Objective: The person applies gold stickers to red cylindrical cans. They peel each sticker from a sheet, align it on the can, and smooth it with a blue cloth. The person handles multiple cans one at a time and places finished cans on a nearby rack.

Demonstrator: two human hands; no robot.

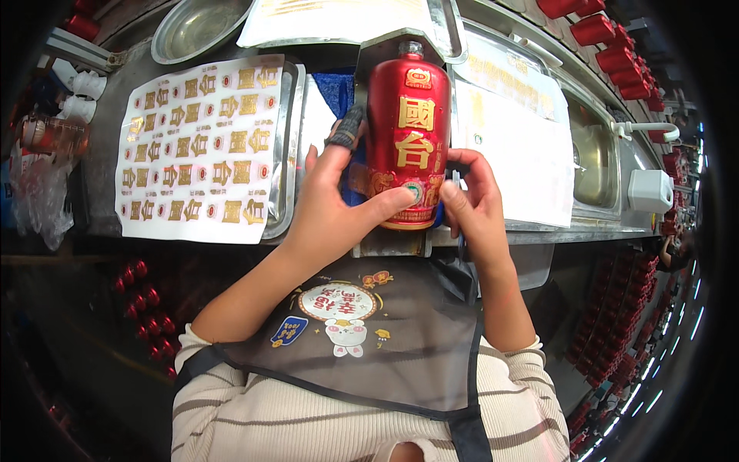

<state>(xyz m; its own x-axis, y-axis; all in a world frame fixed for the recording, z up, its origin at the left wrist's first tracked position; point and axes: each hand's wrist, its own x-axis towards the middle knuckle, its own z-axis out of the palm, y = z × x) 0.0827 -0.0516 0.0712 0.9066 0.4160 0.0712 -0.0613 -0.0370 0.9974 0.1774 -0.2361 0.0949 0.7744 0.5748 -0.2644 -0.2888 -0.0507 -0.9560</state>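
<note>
A red bottle (410,85) with gold characters lies on its back in a metal holder (369,55), its neck pointing away from me. My left hand (339,196) grips the bottle's left side, the thumb pressed on a small round green-and-white sticker (414,192) low on its front. A dark grey cover (348,127) wraps one finger of this hand. My right hand (479,204) is closed at the bottle's lower right side, thumb and forefinger curled together. A thin pale object shows between those fingers, too small to make out.
A white sheet of gold-and-red decals (173,215) lies over a metal tray (292,154) on the left. More decal sheets lie behind and to the right (531,177). A metal bowl (192,38), a sink (596,185) with a faucet (650,131), and a white container (650,191) stand around.
</note>
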